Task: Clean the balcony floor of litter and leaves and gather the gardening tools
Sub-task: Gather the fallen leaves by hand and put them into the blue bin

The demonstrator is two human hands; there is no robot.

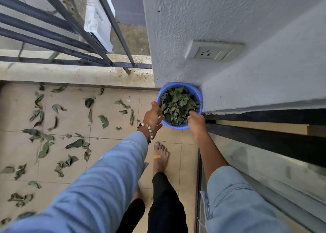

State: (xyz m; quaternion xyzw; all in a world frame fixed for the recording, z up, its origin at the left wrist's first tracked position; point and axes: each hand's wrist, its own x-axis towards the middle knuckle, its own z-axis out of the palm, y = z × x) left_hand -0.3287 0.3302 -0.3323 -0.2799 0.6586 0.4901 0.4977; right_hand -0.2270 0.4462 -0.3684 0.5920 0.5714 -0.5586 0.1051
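Two denim sleeves reach down from the camera toward a blue bucket (180, 105) heaped with wilted green leaves (178, 105). Both hands grip the bucket: the left hand (153, 116), wearing a beaded bracelet (149, 129), curls around the rim's left side with its thumb on the edge; the right hand (196, 122) clasps the right rim, fingers tucked inside among the leaves. Beyond the hands, the bucket sits in the wall corner, below a wall socket (214, 52). Left of the left hand, loose dried leaves (58, 132) lie scattered over the tiled balcony floor (112, 144). Below the hands stands a bare foot (160, 156).
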